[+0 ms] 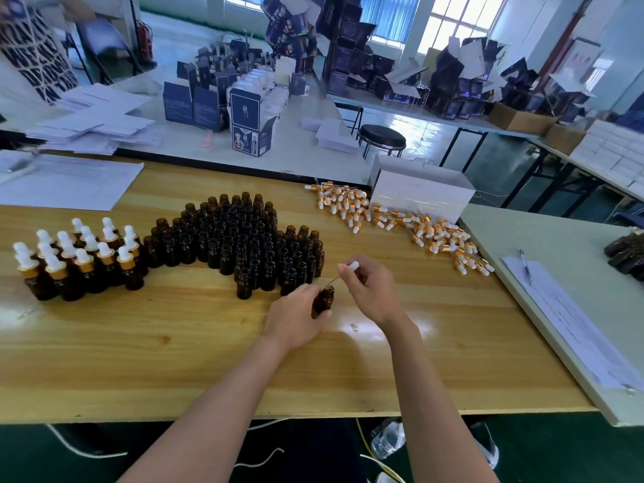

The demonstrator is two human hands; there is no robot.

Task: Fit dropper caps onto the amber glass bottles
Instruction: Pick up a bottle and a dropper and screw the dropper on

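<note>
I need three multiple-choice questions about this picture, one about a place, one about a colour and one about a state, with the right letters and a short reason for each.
1. Where on the light wooden table do the loose gold-collared dropper caps lie?
A. right of the uncapped amber bottles
B. at the table's left edge
C. on the floor

2. What colour are the bulbs on the capped amber glass bottles?
A. black
B. white
C. red

3. The small amber bottle in the left hand is:
A. capped
B. uncapped
C. lying flat on the table

Answers: 1 A, the pile lies to the right of the open bottles; 2 B, every bulb there is white; 3 B, the right hand holds a white-bulbed dropper cap just above its open mouth.
</note>
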